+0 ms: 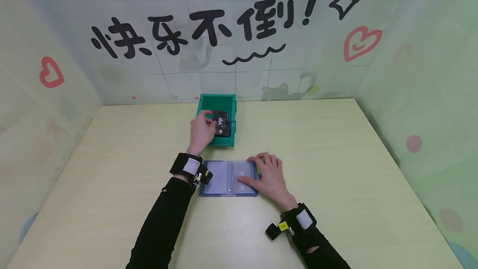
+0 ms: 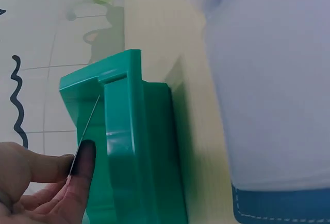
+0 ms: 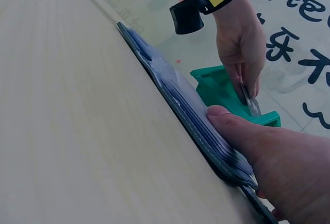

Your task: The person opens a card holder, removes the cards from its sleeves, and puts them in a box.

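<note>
My left hand point(image 1: 202, 131) reaches over a green plastic box point(image 1: 201, 102) and pinches a black card point(image 1: 220, 115) marked "Vip" between thumb and fingers. Seen edge-on in the left wrist view, the card point(image 2: 85, 134) is a thin line beside the box wall. A blue card holder point(image 1: 215, 177) with clear sleeves lies spread on the table in front of the box. At its right side is my right hand point(image 1: 268, 176), its thumb point(image 3: 221, 115) on the sleeves and its other fingers around the outer edge, partly hidden.
The pale wooden table point(image 1: 336, 157) extends to both sides of the box and the card holder. Behind it hangs a printed backdrop point(image 1: 168, 82) with dark lettering, and more printed sheets flank the table.
</note>
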Available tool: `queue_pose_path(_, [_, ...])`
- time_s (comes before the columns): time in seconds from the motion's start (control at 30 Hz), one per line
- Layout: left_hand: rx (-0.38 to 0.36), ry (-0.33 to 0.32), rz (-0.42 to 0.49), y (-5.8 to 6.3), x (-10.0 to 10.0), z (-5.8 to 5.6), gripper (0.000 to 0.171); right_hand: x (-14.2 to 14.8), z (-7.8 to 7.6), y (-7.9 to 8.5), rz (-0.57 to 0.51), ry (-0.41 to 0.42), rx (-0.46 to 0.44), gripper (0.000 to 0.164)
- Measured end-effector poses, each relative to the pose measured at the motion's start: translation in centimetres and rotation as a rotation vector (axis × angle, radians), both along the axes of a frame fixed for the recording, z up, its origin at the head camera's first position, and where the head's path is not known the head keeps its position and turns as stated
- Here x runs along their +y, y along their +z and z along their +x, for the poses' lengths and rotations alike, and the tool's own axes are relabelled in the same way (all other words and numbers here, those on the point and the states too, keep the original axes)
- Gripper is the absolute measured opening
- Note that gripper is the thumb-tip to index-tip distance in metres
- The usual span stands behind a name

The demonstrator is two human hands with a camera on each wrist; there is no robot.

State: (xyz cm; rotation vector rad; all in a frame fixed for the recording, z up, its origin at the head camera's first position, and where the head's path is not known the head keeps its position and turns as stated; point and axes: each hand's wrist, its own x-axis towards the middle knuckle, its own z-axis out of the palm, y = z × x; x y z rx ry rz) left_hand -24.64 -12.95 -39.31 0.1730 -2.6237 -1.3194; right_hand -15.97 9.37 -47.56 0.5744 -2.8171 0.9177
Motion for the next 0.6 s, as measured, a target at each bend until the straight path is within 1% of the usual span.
queue_pose_path(0.13, [0.030, -0.012, -0.087, -0.6, 0.4, -0.4, 0.031, 0.0, 0.0, 0.0, 0.007, 0.000, -0.003, 0.058])
queue_pose_path(0.23, [0.022, -0.034, -0.149, -1.1, 0.7, -0.5, 0.024, 0.0, 0.0, 0.0, 0.012, 0.001, -0.006, 0.059])
queue_pose_path(0.3, [0.000, -0.046, -0.183, -1.5, 0.9, -0.6, 0.023, 0.0, 0.1, 0.1, 0.008, 0.004, -0.006, 0.059])
queue_pose_path(0.4, [-0.052, -0.065, -0.214, -1.9, 1.1, -0.6, 0.025, 0.0, 0.1, 0.2, 0.004, 0.006, -0.005, 0.059])
queue_pose_path(0.5, [-0.102, -0.090, -0.254, -2.0, 1.2, -0.5, 0.029, 0.0, 0.1, 0.2, 0.008, 0.005, -0.004, 0.059])
queue_pose_path(0.6, [-0.123, -0.113, -0.316, -1.9, 1.4, -0.3, 0.030, 0.1, 0.0, 0.2, 0.011, 0.003, 0.003, 0.058])
